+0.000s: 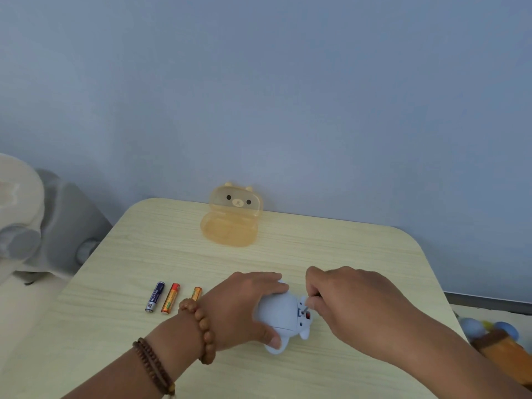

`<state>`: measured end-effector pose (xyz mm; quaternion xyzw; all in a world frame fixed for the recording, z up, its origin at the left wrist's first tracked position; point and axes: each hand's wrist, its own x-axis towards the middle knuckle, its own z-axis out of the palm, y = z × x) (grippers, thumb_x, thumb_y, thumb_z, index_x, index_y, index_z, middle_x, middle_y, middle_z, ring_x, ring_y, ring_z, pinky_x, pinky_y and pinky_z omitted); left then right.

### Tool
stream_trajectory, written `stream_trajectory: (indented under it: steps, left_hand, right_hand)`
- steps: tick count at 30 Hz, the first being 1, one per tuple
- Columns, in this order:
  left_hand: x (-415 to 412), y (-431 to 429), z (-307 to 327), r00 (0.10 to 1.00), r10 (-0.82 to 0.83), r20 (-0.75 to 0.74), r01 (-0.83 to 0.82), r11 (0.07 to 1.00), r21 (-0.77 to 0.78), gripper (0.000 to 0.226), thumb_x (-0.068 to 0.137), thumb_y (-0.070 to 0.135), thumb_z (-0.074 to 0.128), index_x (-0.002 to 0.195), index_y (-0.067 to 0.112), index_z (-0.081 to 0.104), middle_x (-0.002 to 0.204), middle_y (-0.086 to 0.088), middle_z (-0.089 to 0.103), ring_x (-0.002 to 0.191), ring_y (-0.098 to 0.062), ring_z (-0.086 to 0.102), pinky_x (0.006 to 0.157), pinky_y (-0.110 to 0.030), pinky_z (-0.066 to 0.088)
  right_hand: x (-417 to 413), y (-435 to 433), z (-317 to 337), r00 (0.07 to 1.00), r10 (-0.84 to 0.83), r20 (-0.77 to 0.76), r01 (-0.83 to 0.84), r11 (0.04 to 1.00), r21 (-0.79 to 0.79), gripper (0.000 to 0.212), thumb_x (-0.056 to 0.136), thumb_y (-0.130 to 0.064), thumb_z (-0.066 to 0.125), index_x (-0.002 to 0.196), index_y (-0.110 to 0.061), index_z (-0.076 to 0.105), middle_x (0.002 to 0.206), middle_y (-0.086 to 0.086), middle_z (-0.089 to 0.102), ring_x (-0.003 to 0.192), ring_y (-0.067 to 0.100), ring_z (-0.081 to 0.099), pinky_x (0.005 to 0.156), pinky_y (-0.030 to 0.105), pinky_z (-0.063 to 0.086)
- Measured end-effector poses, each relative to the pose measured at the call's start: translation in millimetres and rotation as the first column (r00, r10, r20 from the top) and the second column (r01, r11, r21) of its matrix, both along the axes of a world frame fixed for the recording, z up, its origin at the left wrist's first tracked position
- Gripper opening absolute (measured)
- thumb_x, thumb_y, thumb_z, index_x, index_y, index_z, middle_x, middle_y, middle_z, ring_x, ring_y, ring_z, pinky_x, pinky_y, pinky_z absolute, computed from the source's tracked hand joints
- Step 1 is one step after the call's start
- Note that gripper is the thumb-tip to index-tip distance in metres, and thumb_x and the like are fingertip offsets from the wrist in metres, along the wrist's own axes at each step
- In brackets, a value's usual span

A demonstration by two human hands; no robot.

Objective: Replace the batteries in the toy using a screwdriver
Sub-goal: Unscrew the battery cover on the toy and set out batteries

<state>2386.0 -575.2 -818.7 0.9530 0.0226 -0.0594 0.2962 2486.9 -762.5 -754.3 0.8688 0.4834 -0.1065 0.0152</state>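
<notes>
Toy (280, 312): pale blue, lying on its side near the front middle of the table (345, 254), underside turned to the right, with a small opening and a red spot showing there.
Left hand (247, 306): wrapped over the toy's body, fingers on the far side and thumb on the near side, clamped round it.
Right hand (348, 300): fingers pinched tight on the screwdriver (307, 304), only a thin metal shaft showing below the fingertips.
Screwdriver tip: down at the toy's opening; contact with any screw too small to tell.
Batteries: three in a row left of the toy. Blue battery (155, 297), orange battery (170, 298) just beside it, third battery (196, 293) partly hidden behind the left wrist.
Bracelets: beaded bracelet (205, 332) at the left wrist, darker bead strands (154, 367) further up the forearm.
Bear-faced box (230, 223): translucent orange, lid up, at the table's far edge against the blue wall.
</notes>
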Motion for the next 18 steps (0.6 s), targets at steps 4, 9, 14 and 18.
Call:
stream_trajectory:
  steps: [4, 9, 14, 18]
  left_hand:
    - [-0.7, -1.5, 1.2, 1.000, -0.021, 0.008, 0.021, 1.000, 0.017, 0.085, 0.071, 0.049, 0.080, 0.145, 0.033, 0.040, 0.155, 0.018, 0.030, 0.139, -0.004, 0.029, 0.109, -0.017, 0.023]
    - [-1.6, -0.3, 0.6, 1.000, 0.000, -0.007, 0.000, 1.000, 0.019, 0.086, 0.071, 0.053, 0.078, 0.145, 0.035, 0.038, 0.156, 0.019, 0.027, 0.141, -0.007, 0.027, 0.113, -0.023, 0.024]
    - [-1.9, -3.1, 1.5, 1.000, -0.029, 0.006, 0.029, 0.999, 0.046, 0.084, 0.073, 0.049, 0.078, 0.145, 0.035, 0.038, 0.156, 0.020, 0.025, 0.140, -0.006, 0.028, 0.107, -0.017, 0.021]
    - [-1.6, -3.3, 2.1, 1.000, -0.021, -0.003, 0.021, 0.999, 0.038, 0.084, 0.074, 0.050, 0.078, 0.146, 0.035, 0.037, 0.157, 0.019, 0.025, 0.141, -0.009, 0.027, 0.111, -0.021, 0.022]
  right_hand:
    - [-1.8, 4.7, -5.9, 0.991, -0.002, 0.133, 0.006, 0.999, -0.032, 0.041, 0.102, -0.054, 0.029, 0.082, -0.023, 0.046, 0.069, -0.005, 0.046, 0.062, 0.023, 0.048, 0.049, 0.031, 0.024]
    - [-4.4, -1.7, 0.4, 1.000, -0.005, 0.026, 0.005, 1.000, 0.017, 0.021, 0.103, -0.047, 0.034, 0.109, -0.028, 0.043, 0.092, -0.006, 0.065, 0.079, 0.021, 0.063, 0.067, 0.036, 0.047]
    - [-2.6, 5.8, -2.0, 0.996, -0.037, 0.081, 0.041, 0.998, -0.045, 0.037, 0.102, -0.052, 0.036, 0.089, -0.022, 0.053, 0.071, -0.004, 0.050, 0.068, 0.025, 0.052, 0.052, 0.031, 0.029]
    - [-3.9, 0.8, -0.5, 0.998, -0.047, 0.040, 0.048, 0.999, -0.018, 0.046, 0.098, -0.063, 0.032, 0.099, -0.026, 0.059, 0.093, -0.007, 0.064, 0.083, 0.019, 0.063, 0.068, 0.034, 0.047]
